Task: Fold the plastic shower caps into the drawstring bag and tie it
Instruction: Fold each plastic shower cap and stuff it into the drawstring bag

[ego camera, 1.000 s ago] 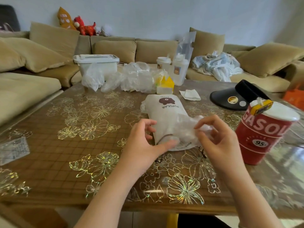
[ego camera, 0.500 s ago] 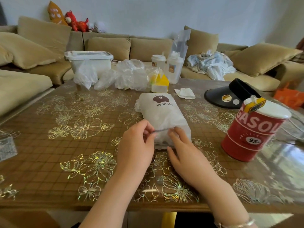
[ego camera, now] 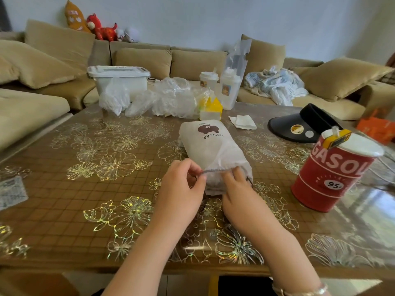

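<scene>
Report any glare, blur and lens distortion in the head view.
Head view: daylight glare washes the table at right; wide-angle bending curves the sofa and tilts the red can; the hands and drawstring bag are sharp enough, with edges slightly soft.
</scene>
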### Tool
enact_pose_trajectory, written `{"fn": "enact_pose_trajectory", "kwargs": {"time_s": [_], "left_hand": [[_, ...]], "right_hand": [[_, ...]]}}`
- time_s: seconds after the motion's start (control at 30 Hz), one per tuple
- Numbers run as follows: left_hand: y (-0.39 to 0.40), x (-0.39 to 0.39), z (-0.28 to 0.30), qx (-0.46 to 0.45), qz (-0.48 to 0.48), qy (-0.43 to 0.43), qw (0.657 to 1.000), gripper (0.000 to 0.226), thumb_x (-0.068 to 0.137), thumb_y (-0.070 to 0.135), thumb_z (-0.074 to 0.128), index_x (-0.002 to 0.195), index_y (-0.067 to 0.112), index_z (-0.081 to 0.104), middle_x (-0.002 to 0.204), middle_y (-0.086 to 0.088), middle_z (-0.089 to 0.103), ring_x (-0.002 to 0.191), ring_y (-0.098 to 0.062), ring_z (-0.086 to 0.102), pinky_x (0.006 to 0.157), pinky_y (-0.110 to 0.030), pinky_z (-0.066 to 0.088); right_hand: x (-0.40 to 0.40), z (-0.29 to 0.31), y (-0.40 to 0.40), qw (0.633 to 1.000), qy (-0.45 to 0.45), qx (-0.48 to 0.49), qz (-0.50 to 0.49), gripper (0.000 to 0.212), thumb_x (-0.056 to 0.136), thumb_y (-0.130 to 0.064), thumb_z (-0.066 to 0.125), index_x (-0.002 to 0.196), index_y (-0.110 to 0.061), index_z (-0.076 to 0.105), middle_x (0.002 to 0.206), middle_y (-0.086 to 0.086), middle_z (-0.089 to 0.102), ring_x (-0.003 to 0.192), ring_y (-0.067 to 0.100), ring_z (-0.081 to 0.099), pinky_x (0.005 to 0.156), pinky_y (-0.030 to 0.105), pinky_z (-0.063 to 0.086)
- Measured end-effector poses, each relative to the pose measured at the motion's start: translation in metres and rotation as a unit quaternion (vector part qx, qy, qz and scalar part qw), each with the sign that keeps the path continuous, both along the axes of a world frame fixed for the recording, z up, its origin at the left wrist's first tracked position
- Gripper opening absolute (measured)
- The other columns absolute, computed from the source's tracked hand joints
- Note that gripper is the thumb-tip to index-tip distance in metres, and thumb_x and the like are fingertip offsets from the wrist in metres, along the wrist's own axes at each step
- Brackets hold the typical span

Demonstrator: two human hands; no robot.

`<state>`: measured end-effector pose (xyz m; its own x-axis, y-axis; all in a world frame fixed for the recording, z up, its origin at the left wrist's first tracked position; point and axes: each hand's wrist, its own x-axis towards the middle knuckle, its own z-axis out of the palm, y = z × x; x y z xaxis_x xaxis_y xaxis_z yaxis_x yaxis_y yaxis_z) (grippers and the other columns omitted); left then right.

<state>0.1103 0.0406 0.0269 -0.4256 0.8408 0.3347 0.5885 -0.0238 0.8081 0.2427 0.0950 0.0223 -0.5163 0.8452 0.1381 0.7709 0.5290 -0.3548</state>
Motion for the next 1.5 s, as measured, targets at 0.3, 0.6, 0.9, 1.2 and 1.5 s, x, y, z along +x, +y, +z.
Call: {"fn": "enact_pose_trajectory", "kwargs": {"time_s": [0.3, 0.6, 0.9, 1.2, 1.5], "left_hand": [[0.006, 0.010, -0.010, -0.017, 0.018, 0.040, 0.999, 0.026, 0.082, 0.034, 0.075, 0.078, 0.025, 0.051, 0.098, 0.012, 0.043, 0.094, -0.010, 0.052, 0.070, -0.019, 0.041], [0.022, 0.018, -0.011, -0.029, 0.084, 0.089, 0.992, 0.044, 0.087, 0.036, 0.068, 0.061, 0.020, 0.037, 0.057, 0.005, 0.043, 0.051, -0.015, 0.039, 0.048, -0.028, 0.028], [0.044, 0.028, -0.018, 0.019, 0.100, 0.104, 0.989, 0.046, 0.074, 0.049, 0.076, 0.086, 0.023, 0.040, 0.086, 0.010, 0.043, 0.083, -0.017, 0.044, 0.074, -0.033, 0.030], [0.053, 0.039, -0.024, 0.015, 0.145, 0.071, 0.987, 0.066, 0.064, 0.046, 0.086, 0.104, 0.020, 0.041, 0.111, 0.003, 0.040, 0.104, -0.021, 0.042, 0.084, -0.031, 0.037], [0.052, 0.028, -0.015, -0.013, 0.037, -0.042, 0.998, 0.107, 0.074, 0.035, 0.083, 0.154, 0.033, 0.012, 0.155, 0.000, 0.030, 0.138, -0.022, 0.037, 0.095, -0.028, 0.038]], "right_hand": [[0.015, -0.007, -0.009, 0.999, -0.004, 0.048, -0.004, 0.049, 0.093, -0.004, 0.043, 0.138, -0.023, 0.042, 0.149, 0.006, 0.016, 0.063, 0.010, 0.050, 0.050, 0.017, 0.035], [0.017, -0.011, -0.003, 0.997, 0.009, 0.076, 0.019, 0.061, 0.090, -0.004, 0.044, 0.146, -0.026, 0.036, 0.136, -0.007, 0.010, 0.060, 0.000, 0.033, 0.042, 0.015, 0.026], [0.037, -0.018, 0.007, 0.968, 0.243, -0.056, 0.018, 0.066, 0.084, 0.013, 0.036, 0.135, -0.027, 0.051, 0.131, -0.004, 0.056, 0.121, 0.008, 0.051, 0.101, 0.022, 0.041], [0.051, -0.013, 0.018, 0.912, 0.375, 0.125, -0.113, 0.023, 0.088, 0.002, 0.049, 0.089, -0.018, 0.060, 0.088, -0.003, 0.061, 0.074, 0.007, 0.056, 0.064, 0.031, 0.046], [0.013, 0.014, 0.037, 0.877, 0.430, -0.184, -0.107, 0.038, 0.104, -0.037, 0.038, 0.138, -0.025, 0.052, 0.132, -0.010, 0.053, 0.117, 0.004, 0.047, 0.102, 0.028, 0.037]]}}
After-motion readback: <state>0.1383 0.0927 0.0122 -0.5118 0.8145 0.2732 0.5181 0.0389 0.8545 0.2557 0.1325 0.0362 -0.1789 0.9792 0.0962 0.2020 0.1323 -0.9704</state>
